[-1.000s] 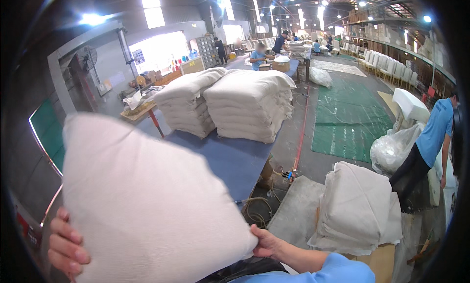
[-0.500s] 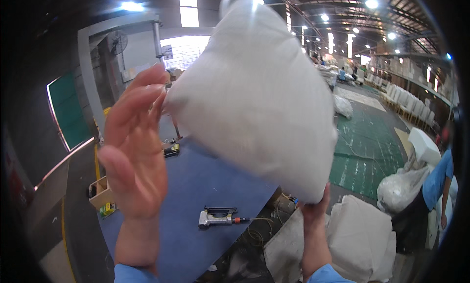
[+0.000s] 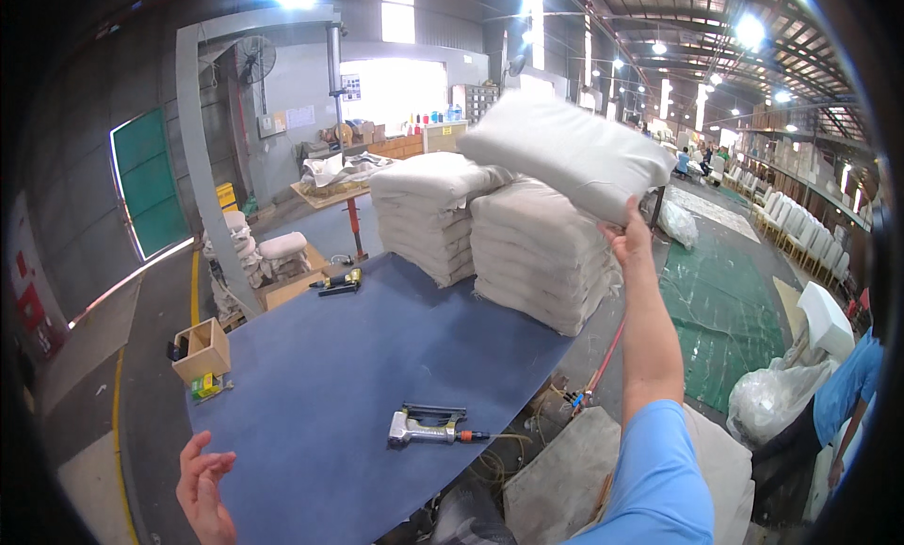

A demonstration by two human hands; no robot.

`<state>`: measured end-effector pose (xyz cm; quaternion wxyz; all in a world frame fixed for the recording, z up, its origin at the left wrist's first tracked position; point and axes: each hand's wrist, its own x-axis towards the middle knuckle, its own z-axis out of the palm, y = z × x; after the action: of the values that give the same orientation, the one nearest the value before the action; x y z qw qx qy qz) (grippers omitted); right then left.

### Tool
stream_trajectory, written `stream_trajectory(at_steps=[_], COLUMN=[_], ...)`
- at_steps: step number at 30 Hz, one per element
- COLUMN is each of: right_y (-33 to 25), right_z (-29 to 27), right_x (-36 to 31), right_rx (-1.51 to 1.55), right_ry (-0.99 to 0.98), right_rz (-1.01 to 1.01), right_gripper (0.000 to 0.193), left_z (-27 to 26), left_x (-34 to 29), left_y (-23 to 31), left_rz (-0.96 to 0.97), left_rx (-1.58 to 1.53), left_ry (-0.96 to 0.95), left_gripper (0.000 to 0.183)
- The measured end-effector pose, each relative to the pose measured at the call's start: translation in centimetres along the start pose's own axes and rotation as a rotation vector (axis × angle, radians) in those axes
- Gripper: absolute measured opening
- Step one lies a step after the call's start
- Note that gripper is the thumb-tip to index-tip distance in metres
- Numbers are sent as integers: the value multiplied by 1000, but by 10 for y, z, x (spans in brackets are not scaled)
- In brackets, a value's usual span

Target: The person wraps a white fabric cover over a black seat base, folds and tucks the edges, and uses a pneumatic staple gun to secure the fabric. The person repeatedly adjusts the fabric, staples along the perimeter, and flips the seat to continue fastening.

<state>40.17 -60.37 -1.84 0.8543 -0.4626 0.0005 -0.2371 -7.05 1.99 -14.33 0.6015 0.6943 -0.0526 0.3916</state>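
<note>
My right hand (image 3: 631, 236) grips the near right corner of a white fabric-covered seat cushion (image 3: 565, 154). The cushion is tilted over the top of the right one of two cushion stacks (image 3: 541, 253); whether its underside rests on that stack is hidden. The left stack (image 3: 424, 215) stands close beside it at the table's far side. My left hand (image 3: 202, 488) is open and holds nothing, low at the near left edge of the blue-topped table (image 3: 311, 385). Between my arms, a silver staple gun (image 3: 424, 425) with an orange hose fitting lies on the table.
A yellow-and-black staple gun (image 3: 339, 282) lies near the table's far left edge. A wooden box (image 3: 204, 349) and a green-yellow packet (image 3: 205, 387) sit at the left edge. More cushions (image 3: 282, 246) are piled beyond. A person in blue (image 3: 843, 385) is at right, beside plastic-wrapped bundles (image 3: 767, 399).
The cushion has moved away from me to above the right stack, held by my right hand. My left hand has come away from near it, down to the lower left.
</note>
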Motion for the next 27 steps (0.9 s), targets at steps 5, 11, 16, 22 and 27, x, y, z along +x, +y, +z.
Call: stream_trajectory(at_steps=[5,11,16,22,27], right_y=[128,254,261,209,193], right_z=[-64,-147,-171,-195,-189], right_x=[-64,-278,-410,-463,-472], right_rx=[-675,-810,-862,-1041,-992], right_ry=[-164,-355,-360,-138,50], right_rz=[74,225,563,717,705], right_gripper=[42,26,35,36,36], left_z=[-9,-15,30,87,86], left_x=[-35,-58,-76,-103,-90], left_y=[2,-35,-108,-173,-181], left_rz=[-47,-370,-616,-623,-786], left_rx=[209,156,145,-2,-13], left_ry=[-54,-111,-360,-749,-1055], left_gripper=[39,29,25,26,27])
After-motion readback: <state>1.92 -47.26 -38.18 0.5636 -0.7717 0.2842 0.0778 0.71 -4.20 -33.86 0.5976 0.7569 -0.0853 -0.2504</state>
